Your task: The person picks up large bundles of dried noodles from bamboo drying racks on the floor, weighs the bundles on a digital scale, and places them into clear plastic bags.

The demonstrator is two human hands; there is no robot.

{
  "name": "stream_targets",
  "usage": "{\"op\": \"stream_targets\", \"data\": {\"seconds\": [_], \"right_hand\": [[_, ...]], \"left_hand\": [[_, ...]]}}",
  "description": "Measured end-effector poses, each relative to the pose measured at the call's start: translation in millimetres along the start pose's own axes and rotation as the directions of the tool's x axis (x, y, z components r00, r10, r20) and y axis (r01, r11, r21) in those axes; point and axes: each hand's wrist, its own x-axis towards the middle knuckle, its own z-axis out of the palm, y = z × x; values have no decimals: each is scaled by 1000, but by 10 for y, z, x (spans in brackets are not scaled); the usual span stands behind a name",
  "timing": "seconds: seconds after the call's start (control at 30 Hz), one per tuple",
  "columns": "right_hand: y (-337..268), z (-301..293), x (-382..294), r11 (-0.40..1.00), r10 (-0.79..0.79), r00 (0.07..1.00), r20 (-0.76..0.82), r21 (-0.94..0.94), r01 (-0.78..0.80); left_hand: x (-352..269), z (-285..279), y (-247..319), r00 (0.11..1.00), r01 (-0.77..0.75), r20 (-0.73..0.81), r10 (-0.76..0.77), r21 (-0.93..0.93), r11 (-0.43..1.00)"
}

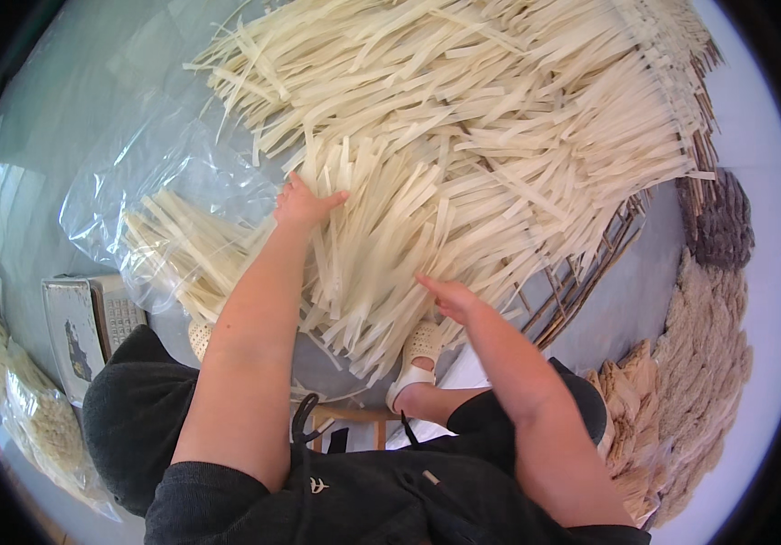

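Note:
Pale, flat dried strips [390, 238] lie in a loose heap before me, spreading up and right into a larger pile. My left hand [305, 203] rests at the heap's left edge, thumb and fingers spread, with no strip gripped. On the near side of the heap, my right hand [448, 298] has its fingers stretched out over the strip ends, holding nothing that I can see. A clear plastic bag [152, 150] lies left of my left hand, with more strips [186, 238] in or under it; which one is unclear.
A worn metal-cased weighing scale [77, 334] stands at left. Thin wooden rods [588, 300] form a rack under the pile's right side. Stacked bundles [704, 340] line the right wall, with bagged bundles [43, 422] at far left. A wooden stool [356, 413] and my light clogs [423, 354] are near me.

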Motion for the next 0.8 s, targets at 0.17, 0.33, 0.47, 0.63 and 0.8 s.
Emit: {"op": "stream_targets", "data": {"seconds": [0.17, 0.33, 0.47, 0.63, 0.8], "right_hand": [[-167, 857, -192, 981, -86, 924, -373, 130, 143], [-683, 1067, -336, 919, -390, 845, -366, -205, 336], [-693, 782, -168, 760, -619, 550, -561, -604, 240], [-872, 845, -609, 528, -824, 499, -270, -687, 500], [-798, 1243, -797, 708, -448, 886, 119, -558, 433]], "left_hand": [[139, 76, -579, 962, -81, 219, 163, -341, 937], [-38, 288, -600, 940, -142, 219, 263, -450, 882], [-277, 285, -463, 945, -152, 192, 264, -459, 875], [-502, 115, -652, 961, -134, 145, 237, -504, 853], [-525, 217, -732, 982, -121, 90, 166, -372, 920]]}}
